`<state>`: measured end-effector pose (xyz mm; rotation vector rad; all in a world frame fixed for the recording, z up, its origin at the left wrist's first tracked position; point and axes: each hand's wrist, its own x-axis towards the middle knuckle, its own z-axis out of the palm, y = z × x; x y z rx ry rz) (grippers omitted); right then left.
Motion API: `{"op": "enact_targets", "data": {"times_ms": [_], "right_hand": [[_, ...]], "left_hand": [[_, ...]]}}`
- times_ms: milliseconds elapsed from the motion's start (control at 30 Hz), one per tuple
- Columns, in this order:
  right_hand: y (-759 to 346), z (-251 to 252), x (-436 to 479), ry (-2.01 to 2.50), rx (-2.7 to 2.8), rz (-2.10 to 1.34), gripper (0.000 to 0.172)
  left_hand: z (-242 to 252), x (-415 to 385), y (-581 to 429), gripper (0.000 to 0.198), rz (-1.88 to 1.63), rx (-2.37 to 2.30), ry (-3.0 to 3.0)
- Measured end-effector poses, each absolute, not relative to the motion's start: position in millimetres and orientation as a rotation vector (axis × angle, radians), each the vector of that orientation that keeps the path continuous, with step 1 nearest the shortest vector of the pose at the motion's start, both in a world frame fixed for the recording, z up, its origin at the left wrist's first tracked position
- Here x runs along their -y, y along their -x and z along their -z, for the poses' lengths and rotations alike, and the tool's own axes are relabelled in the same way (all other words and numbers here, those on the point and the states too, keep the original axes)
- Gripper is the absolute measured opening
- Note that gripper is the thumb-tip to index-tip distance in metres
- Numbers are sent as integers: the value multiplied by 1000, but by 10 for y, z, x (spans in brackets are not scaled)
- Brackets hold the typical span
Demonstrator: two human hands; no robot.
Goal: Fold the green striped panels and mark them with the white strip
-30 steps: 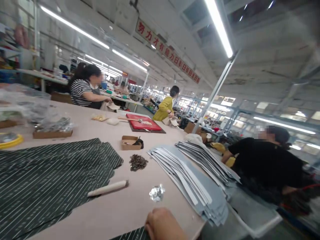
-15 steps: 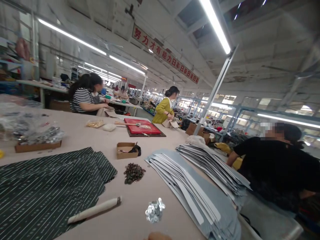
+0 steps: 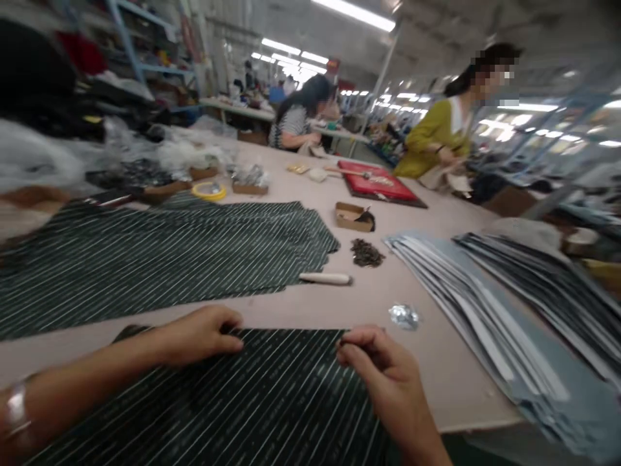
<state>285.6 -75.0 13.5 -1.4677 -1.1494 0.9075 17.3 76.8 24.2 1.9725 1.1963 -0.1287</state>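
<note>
A dark green fabric piece with white stripes (image 3: 272, 395) lies in front of me, its upper edge stretched between my hands. My left hand (image 3: 206, 333) is closed at that edge, thumb and forefinger on the cloth. At the right corner my right hand (image 3: 392, 369) pinches the fabric; a small dark spot shows at its fingertips, too blurred to name. Beyond lies a stack of the same striped fabric (image 3: 194, 259), with a pale, stick-like tool (image 3: 327, 278) at its corner. A heap of dark small fasteners (image 3: 367, 253) and a pile of shiny silvery discs (image 3: 403, 316) lie nearby.
Grey-blue stacked panels (image 3: 460, 310) fan out at the right table edge. Farther back are a small cardboard box (image 3: 352, 223), a red board (image 3: 376, 181), a yellow tape roll (image 3: 208, 190) and plastic bags (image 3: 189, 152). Two people (image 3: 431, 142) work beyond the table.
The view has swung left and down. Both hands now show on a striped fabric piece in front; before, only a blurred bit of a hand showed at the bottom edge.
</note>
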Motion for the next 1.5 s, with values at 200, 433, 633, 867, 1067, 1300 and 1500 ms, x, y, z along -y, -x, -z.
{"op": "enact_targets", "data": {"times_ms": [200,433,633,867,1067,1300,1500], "right_hand": [[-2168,153,403,1447,1293,-1197,13],[-2144,305,382,1463,1150,-1263,15],[-2142,286,396,1454,1146,-1259,10],[-2180,287,405,1437,1171,-1262,7],[-2167,319,396,1441,1256,-1213,7],[-2182,327,413,1449,1320,-1173,9],[-2133,391,421,1481,1365,-1137,10]], "left_hand": [[-143,-670,90,28,191,-1122,-1779],[-222,-789,-49,30,287,-994,-1583],[-220,-809,-220,29,312,-895,-1481],[-121,-725,-228,30,191,-846,-1212],[-77,-695,-204,29,153,-856,-1215],[-73,-681,-214,30,130,-843,-1231],[-116,-575,-211,25,105,-898,-1484]]}}
